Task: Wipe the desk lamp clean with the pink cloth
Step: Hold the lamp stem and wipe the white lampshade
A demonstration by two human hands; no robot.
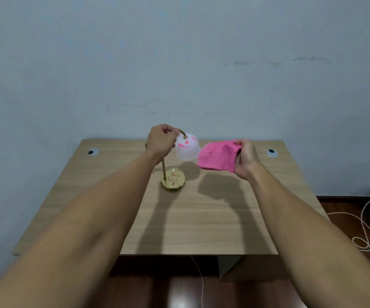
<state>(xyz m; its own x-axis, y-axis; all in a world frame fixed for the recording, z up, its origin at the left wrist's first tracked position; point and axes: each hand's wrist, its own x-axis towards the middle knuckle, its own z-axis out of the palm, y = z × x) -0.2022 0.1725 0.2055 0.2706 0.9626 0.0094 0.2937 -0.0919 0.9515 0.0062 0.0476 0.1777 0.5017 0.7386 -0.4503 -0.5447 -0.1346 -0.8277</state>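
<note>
wide wooden desk (201,218) fills the view, and the action sits near its far edge. the desk lamp (175,165) stands there on its round gold base (173,180), thin stem rising to a curved neck and a white shade (187,150). red marks show on the shade and squiggles on the base, so by my read the cleaning has barely begun, if at all. the pink cloth (218,157) is held up in the air just right of the shade, close but not touching it as far as this slightly blurred view lets me say. the right hand (245,160) grips the cloth's right edge, fingers bunched round the fabric. the left hand (160,141) is curled around the top of the lamp's neck, steadying it. left to do: shade, neck, stem and base, pretty much everything.
</note>
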